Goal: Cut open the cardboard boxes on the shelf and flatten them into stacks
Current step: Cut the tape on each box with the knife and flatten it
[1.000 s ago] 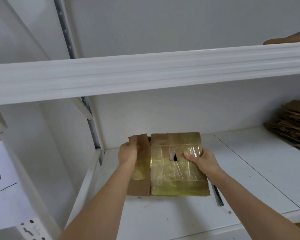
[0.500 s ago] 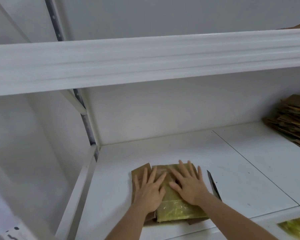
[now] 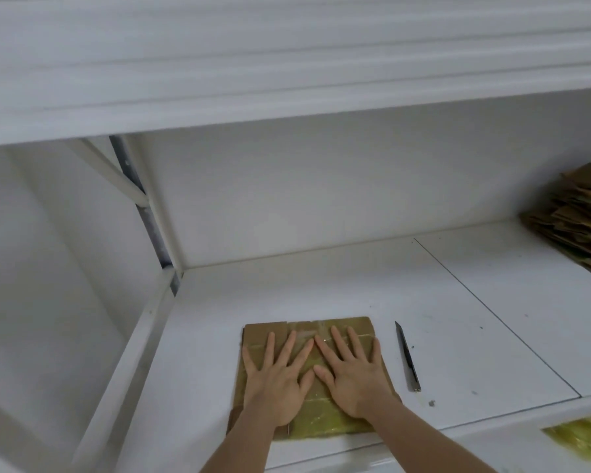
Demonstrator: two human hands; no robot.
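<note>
A flattened brown cardboard box (image 3: 321, 331), partly covered in shiny yellowish tape, lies flat on the white shelf (image 3: 321, 288) near its front edge. My left hand (image 3: 277, 380) presses on the box's left half with fingers straight and spread. My right hand (image 3: 350, 373) presses on its right half the same way, the two hands side by side and nearly touching. A black utility knife (image 3: 407, 358) lies on the shelf just right of the box, untouched.
A stack of flattened cardboard (image 3: 580, 216) sits at the shelf's far right. An upper white shelf (image 3: 287, 63) hangs overhead. A metal upright (image 3: 151, 220) stands at the back left corner. Yellowish taped material (image 3: 584, 438) shows below the front edge at right.
One second ago both hands held the box up off the shelf. Since then it was laid flat, and both palms now press it with fingers spread, further back on the shelf.
</note>
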